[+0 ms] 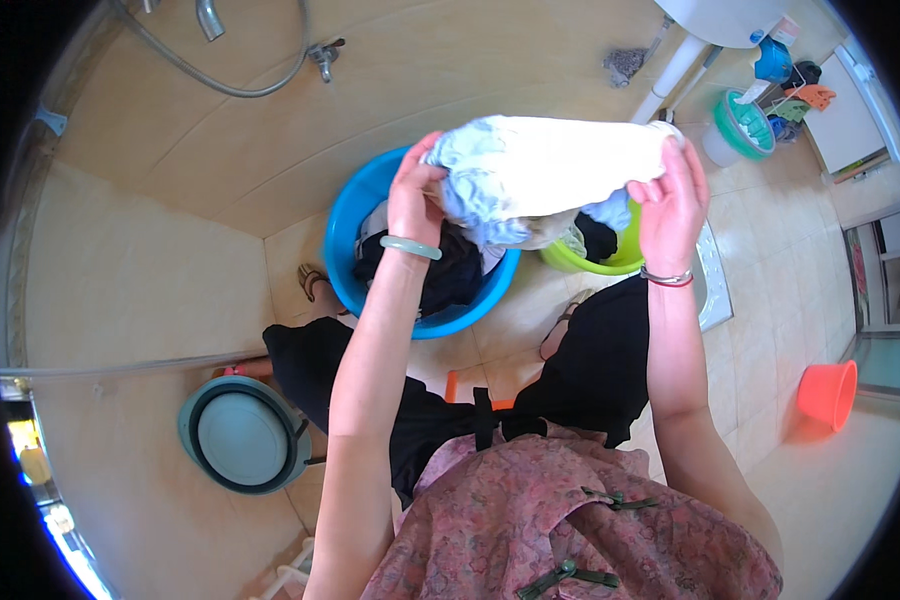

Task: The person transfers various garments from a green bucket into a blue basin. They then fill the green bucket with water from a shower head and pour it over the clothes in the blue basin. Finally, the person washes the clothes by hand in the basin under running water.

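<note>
I've got the white and pale-blue cloth [570,165] held up in front, over the blue tub [338,245] and the green tub [578,264]. Left hand [416,195] part closed, fingers curled round the bunched blue end; right hand [676,205] part closed too, thumb and fingers pinching the white far end. Some fingertips hidden behind fabric, so can't tell how tight. Gripping at opposite ends looks like the way to spread it between the hands. Whether it's wet, can't tell; if it is, most drips should land in a tub. Dark laundry [448,280] sits in the blue tub. Knees are wide apart, presumably so both tubs stay within reach. Coral bucket [822,396] is well off to the right, likely clear of the elbows
</note>
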Available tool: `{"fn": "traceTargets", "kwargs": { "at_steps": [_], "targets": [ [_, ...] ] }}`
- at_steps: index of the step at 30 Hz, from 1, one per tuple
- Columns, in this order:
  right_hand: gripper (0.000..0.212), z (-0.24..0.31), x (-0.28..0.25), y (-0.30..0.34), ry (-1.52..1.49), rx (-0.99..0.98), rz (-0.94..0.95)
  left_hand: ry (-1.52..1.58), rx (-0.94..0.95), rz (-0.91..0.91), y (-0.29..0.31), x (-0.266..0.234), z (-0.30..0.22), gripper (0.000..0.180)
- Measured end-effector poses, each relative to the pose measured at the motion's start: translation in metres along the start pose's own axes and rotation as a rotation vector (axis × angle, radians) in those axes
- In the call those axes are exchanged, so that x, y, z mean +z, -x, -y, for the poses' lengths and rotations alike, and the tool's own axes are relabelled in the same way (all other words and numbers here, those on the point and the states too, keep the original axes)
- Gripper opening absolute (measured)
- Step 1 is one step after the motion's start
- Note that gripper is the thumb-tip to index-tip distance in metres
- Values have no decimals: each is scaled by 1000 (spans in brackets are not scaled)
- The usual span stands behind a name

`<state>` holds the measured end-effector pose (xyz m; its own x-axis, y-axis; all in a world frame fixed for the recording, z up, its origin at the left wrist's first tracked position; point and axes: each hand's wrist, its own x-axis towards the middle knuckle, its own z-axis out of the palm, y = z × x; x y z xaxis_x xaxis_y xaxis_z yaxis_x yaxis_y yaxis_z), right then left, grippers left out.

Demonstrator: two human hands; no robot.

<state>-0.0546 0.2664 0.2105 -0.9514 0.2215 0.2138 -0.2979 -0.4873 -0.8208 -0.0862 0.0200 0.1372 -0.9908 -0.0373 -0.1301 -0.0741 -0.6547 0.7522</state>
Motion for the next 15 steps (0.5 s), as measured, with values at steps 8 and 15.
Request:
{"fn": "traceTargets", "kwargs": {
  "at_steps": [8,15],
  "targets": [
    [43,-131,18,19,768,239,505,-221,14,126,39,37,-61,37],
    [16,-125,22,17,551,219,297,-508,113,-76,45,-52,-108,38]
  ]
}}
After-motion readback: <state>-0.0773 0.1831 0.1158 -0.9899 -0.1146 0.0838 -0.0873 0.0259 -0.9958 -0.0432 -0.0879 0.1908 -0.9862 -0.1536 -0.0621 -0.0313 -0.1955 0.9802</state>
